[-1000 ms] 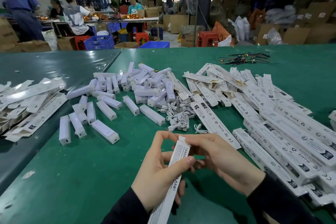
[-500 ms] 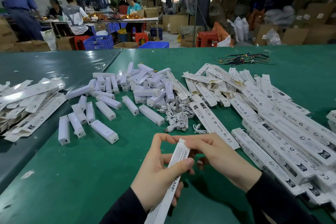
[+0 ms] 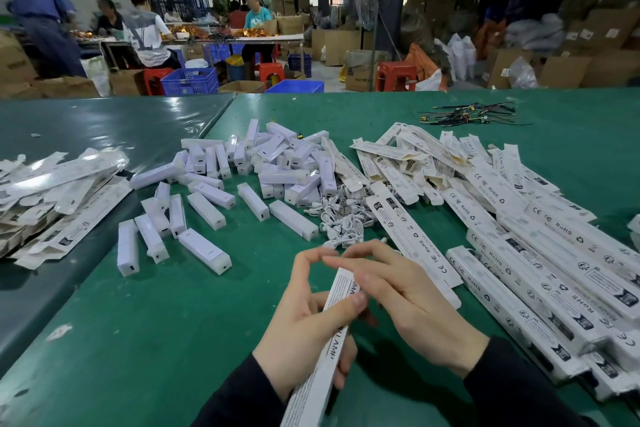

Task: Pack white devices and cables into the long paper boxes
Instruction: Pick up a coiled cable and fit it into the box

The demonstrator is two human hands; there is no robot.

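My left hand (image 3: 304, 326) grips a long white paper box (image 3: 323, 350) that points up and away from me, thumb across its printed face. My right hand (image 3: 408, 302) lies over the box's far end, fingertips on the top flap beside my left forefinger. Several white block devices (image 3: 204, 250) lie scattered on the green table (image 3: 156, 340) ahead and to the left. A tangle of short white cables (image 3: 341, 222) sits just beyond my hands. Long boxes (image 3: 540, 274) are piled at the right.
Flat unfolded boxes (image 3: 59, 191) lie in a heap at the left, on a darker table (image 3: 104, 121). A bundle of dark wires (image 3: 464, 114) lies at the far right. People work at a table in the background among cartons, blue crates and red stools.
My right hand's fingers have slid further over the box's far end, covering the flap that showed before. The box and my left hand have barely moved.
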